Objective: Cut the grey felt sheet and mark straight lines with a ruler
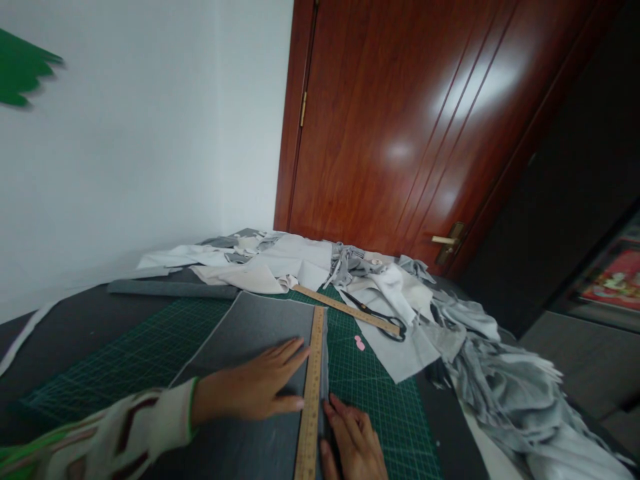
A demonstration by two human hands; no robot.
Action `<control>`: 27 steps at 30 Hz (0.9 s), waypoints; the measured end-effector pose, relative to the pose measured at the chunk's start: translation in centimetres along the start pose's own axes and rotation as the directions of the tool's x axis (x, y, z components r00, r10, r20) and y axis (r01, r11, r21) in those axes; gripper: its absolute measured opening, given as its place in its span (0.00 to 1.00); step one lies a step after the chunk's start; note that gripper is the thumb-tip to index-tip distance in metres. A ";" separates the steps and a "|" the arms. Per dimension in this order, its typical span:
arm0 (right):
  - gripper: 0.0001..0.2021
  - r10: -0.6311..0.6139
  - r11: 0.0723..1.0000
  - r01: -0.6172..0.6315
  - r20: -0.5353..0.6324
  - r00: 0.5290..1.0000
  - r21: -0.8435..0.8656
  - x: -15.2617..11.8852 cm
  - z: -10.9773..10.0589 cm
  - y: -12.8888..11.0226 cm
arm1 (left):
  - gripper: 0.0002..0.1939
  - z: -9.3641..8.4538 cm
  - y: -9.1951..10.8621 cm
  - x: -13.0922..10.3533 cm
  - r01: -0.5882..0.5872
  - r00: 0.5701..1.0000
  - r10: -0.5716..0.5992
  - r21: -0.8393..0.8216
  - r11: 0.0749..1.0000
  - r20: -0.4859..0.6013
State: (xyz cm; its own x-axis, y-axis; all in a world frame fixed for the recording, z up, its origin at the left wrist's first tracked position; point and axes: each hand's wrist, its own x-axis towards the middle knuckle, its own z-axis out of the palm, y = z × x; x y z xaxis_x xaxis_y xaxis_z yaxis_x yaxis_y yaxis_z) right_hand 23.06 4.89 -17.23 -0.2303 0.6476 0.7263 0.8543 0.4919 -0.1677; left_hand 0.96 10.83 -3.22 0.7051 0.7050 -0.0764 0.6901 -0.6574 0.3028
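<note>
A sheet of dark grey fabric (255, 340) lies flat across a green cutting mat (395, 413). Along its right edge runs a wooden ruler (313, 383). My left hand (260, 380) rests flat on the fabric, fingers spread, with its fingertips at the ruler's left side. To the right of the ruler, my right hand (353, 437) touches the fabric's edge with bent fingers. Whether it pinches the edge is hard to see. Farther off, a second wooden ruler (345, 308) lies slantwise over black-handled scissors (395, 328).
White and grey fabric scraps (310, 257) cover the table's far side, and a larger heap (520, 387) spreads along the right. A small pink piece (359, 343) sits on the mat. A rolled grey cloth (170, 288) lies at the left, near the wall. Behind stands a brown door (380, 133).
</note>
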 end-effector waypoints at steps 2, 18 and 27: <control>0.18 -0.005 1.000 0.005 -0.003 1.000 -0.011 -0.1 0.1 0.1 | 0.42 0.2 -0.6 1.3 -0.018 0.999 0.018 0.017 1.000 0.035; 0.21 -0.015 1.000 0.015 0.001 1.000 -0.023 -0.4 0.5 0.4 | 0.43 1.0 -1.8 2.7 -0.080 0.996 0.082 0.083 0.993 -0.020; 0.19 0.004 1.000 -0.003 0.024 1.000 -0.014 -0.3 0.2 0.2 | 0.42 1.1 -1.8 2.6 -0.090 0.994 0.094 0.068 0.994 -0.062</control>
State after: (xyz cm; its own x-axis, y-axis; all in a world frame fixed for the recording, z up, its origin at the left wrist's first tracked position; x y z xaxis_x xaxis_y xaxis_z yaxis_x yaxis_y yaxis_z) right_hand 23.19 4.97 -17.62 -0.2380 0.6630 0.7097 0.8616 0.4815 -0.1609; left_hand 1.78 13.57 -4.96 0.7556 0.6549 0.0116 0.6332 -0.7349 0.2429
